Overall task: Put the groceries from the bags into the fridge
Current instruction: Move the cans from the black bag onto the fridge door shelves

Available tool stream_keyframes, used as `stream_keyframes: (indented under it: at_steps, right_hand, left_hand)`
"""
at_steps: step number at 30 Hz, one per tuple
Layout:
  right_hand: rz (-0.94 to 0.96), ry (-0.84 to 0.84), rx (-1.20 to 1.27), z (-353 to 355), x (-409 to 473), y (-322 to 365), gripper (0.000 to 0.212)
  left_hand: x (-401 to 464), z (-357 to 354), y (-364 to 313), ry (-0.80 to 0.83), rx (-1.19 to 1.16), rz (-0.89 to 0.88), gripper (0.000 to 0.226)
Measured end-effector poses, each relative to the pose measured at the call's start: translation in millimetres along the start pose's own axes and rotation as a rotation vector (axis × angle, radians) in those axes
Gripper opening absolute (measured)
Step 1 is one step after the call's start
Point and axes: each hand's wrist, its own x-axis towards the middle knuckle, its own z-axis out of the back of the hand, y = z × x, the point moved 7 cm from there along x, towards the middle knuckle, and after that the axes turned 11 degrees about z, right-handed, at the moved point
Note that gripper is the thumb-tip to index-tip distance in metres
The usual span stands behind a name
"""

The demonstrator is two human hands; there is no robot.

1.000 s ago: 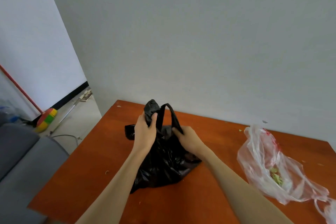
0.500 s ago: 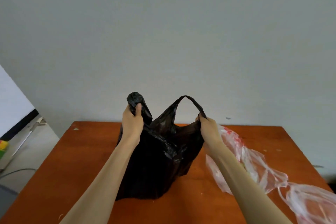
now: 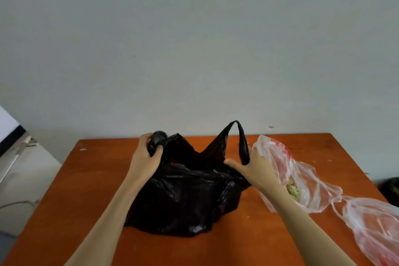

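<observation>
My left hand point(image 3: 145, 158) is clenched around the bunched left handle point(image 3: 159, 139) of the black bag point(image 3: 185, 198), thumb pinning the wad of plastic. My right hand point(image 3: 254, 170) is at three o'clock from it, fingers spread, the right handle loop point(image 3: 240, 136) hooked over one of them and standing up at twelve o'clock. Between the two hands the bag's mouth gapes open, and I'd say this is the opening step: I'm pulling the mouth wide to get at what's inside. I can't make out the contents, just dark folds and a hint of red near the top.

Next, as I judge it, one hand has to let go and dip in while the other holds the mouth up, or the thin plastic will slump shut.

The bag sits mid-table on the orange-brown table point(image 3: 71, 211). At three o'clock from my right wrist lies a clear plastic bag point(image 3: 287, 175) with red print and something green inside, touching my forearm; a second clear bag point(image 3: 375, 229) trails off at four o'clock. Crumbs speck the far right corner. A plain grey wall point(image 3: 194, 49) rises at twelve o'clock, pale floor point(image 3: 28, 170) at nine. No fridge in sight.
</observation>
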Motion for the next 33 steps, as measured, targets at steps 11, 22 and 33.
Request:
stream_keyframes:
  at_steps: [11,22,33]
  right_hand:
    - [-0.56,0.202,0.693,-84.7,-32.3,-74.5,0.013]
    - [-0.994,-0.333,1.838,-99.7,-38.3,-74.3,0.021]
    - [-1.011,-0.378,1.95,-116.2,-64.8,-78.6,0.032]
  left_hand:
    - [-20.9,-14.0,131.7,0.195,0.894,0.185,0.115]
    - [-30.0,-26.2,160.3,0.476,0.336,0.399,0.063]
    - [-59.5,-20.0,162.2,0.104,-1.234,0.846,0.025]
